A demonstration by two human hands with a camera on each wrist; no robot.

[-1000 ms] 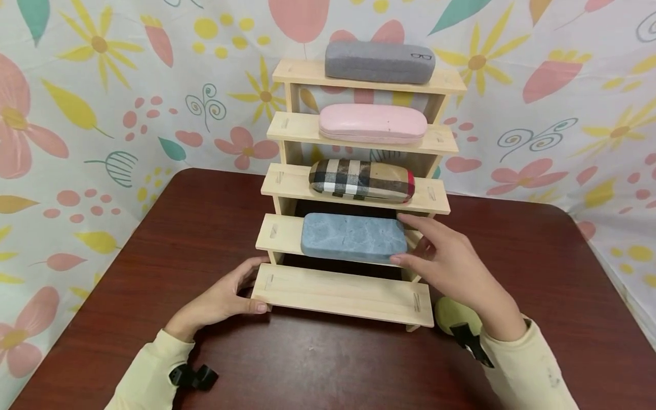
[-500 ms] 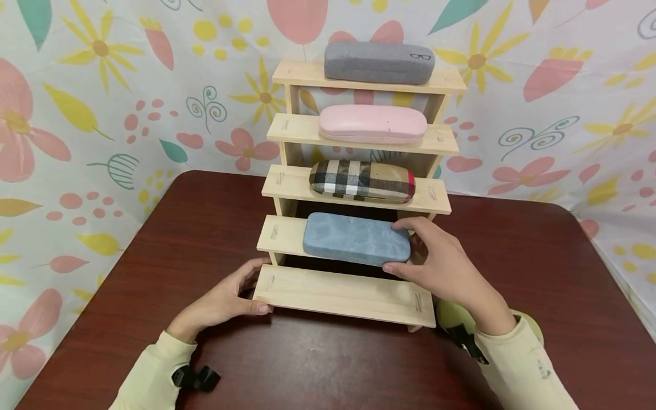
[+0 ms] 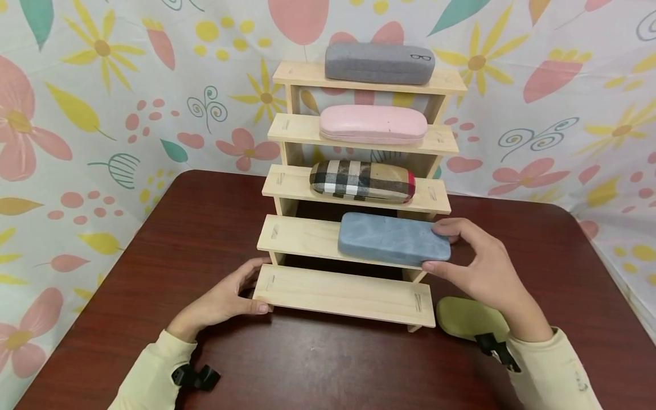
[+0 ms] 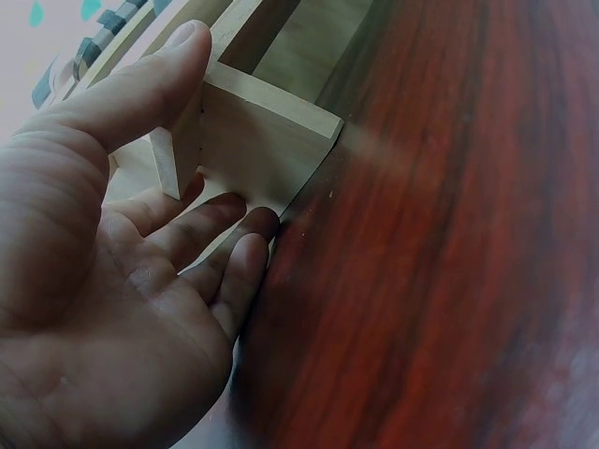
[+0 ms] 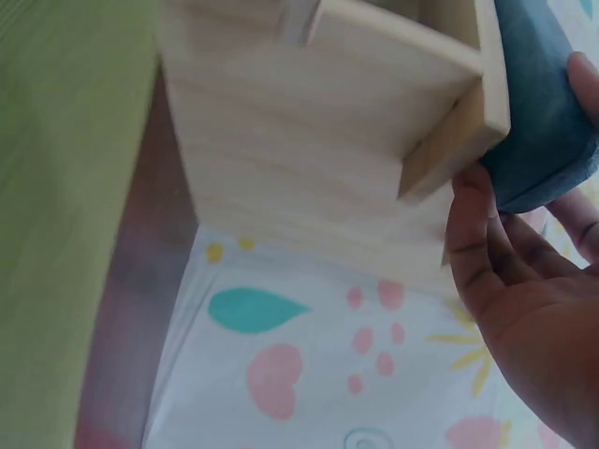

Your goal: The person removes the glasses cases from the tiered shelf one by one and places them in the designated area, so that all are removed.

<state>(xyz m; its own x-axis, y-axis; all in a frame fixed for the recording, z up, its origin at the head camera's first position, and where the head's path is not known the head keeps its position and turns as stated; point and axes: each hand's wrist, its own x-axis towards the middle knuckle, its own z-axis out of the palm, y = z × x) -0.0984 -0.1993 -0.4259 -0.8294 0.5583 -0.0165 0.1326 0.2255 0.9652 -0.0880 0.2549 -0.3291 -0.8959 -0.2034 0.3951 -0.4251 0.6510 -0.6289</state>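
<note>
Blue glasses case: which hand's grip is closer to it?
Right. The right grip holds the blue glasses case by its right end; the left grip is farther off, at the bottom shelf's left end.

You're at a screened-off tabletop workspace: a red-brown, wood-grained table [image 3: 307, 364] backed by white, flower-printed cloth [image 3: 164, 131]; room type unclear.

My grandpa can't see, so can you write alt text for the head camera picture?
A person's right hand pinches the right end of a blue case on the second-lowest step of a wooden stand, while the left hand holds the stand's lower left end. A plaid case, pink case and gray case sit above.
</note>
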